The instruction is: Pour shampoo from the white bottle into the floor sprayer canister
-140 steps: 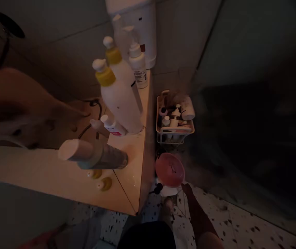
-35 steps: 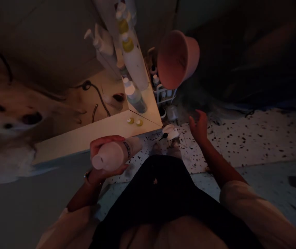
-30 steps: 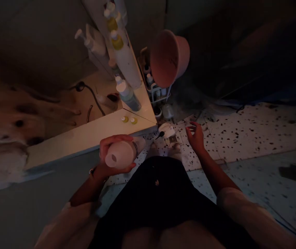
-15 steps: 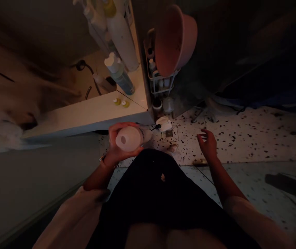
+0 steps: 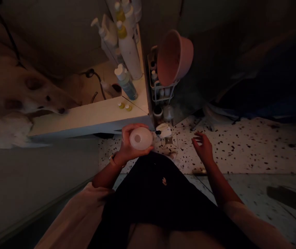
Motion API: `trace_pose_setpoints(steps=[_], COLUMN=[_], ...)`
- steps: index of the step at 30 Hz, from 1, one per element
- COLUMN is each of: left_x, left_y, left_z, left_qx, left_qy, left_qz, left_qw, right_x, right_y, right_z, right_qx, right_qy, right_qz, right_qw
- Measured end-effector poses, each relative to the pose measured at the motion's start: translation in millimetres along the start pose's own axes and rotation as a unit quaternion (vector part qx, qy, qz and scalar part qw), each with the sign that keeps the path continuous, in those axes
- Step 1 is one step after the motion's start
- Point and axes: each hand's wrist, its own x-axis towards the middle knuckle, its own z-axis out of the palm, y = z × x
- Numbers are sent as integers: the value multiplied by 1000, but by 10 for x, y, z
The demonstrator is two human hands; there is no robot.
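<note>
Holding: left hand (image 5: 127,143) bent up at the wrist, fingers closed firmly around a white plastic bottle (image 5: 140,138).
Bottle position: in the air, off the ledge, just short of its front corner; rounded base with a central dimple faced the camera; far end hidden.
Free arm: right hand (image 5: 202,148) held low over the floor, fingers loosely curled and parted, gripping nothing.
Wrist: thin band (image 5: 114,159) on the left wrist.
Ledge: pale tiled ledge (image 5: 91,119), its corner near both hands.
On ledge: tall white bottle with yellow collar (image 5: 129,55), blue-green bottle with white cap (image 5: 125,84), white pump bottle (image 5: 108,38), two small yellow-and-white caps (image 5: 124,106).
Beside ledge corner: pink plastic basin (image 5: 175,57) tilted on a white wire rack (image 5: 164,93).
Floor: speckled terrazzo tile (image 5: 241,152) with a square metal drain (image 5: 168,140).
Far left: pale dog (image 5: 26,90), blurred, beside the ledge.
</note>
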Motion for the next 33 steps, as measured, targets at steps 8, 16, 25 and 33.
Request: trace_pose_setpoints(steps=[8,16,25,33], left_x=[-4,-144,-514,-979], left_y=[-262,-741,-2450,-4455], left_z=[277,938,2087,2438], left_qx=[-27,-14,-28,58], left_qy=[-14,1,187,298], left_qz=[18,-132,-183,-135], left_qw=[999,991,965,943], right_x=[102,473,1288,2472], right_y=[-408,-115,1096,1619], right_z=[425,753,1241,2862], right_qx=[28,43,63,262], right_qy=[-38,-145,-184,-83], right_qz=[-63,-3,16,24], right_qw=[997,989,981,961])
